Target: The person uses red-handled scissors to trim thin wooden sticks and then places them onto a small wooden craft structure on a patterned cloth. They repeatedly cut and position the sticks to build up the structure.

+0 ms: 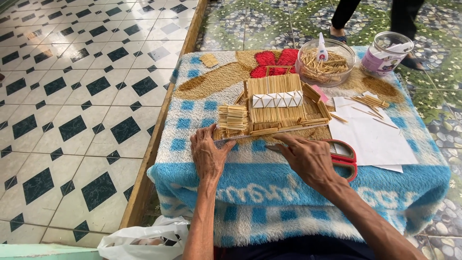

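Head view looks down on a low tabletop [269, 183] draped in a fluffy blue-checked blanket with a red flower. A small model house [276, 106] built of thin sticks sits near the middle on a flat base, its roof carrying a row of white paper triangles. A loose bundle of sticks [233, 117] lies on the base just left of the house.

Behind the house to the right stands a clear bowl [326, 62] full of sticks, with a small glue bottle [321, 48] propped in it. A plastic jar [386, 53] stands further right, near the blanket's corner. White paper sheets [373, 137] lie right of the house with a few loose sticks [369, 102] on top. Red-handled scissors [342, 159] rest on the blanket between the paper and the right hand, partly hidden under that hand. A small stack of stick pieces [209, 60] lies alone at the far left of the blanket. A white plastic bag [144, 238] lies on the tiled floor below, and another person's legs [370, 14] stand beyond the tabletop.

Left hand [208, 153] lies palm down at the base's near left corner, fingers [204, 134] stretched out and close together, their tips touching the base's edge. Right hand [308, 156] lies palm down in front of the house, fingers slightly spread, with the forefinger [284, 139] pointing to the base's front edge and touching it. Neither hand grips anything.
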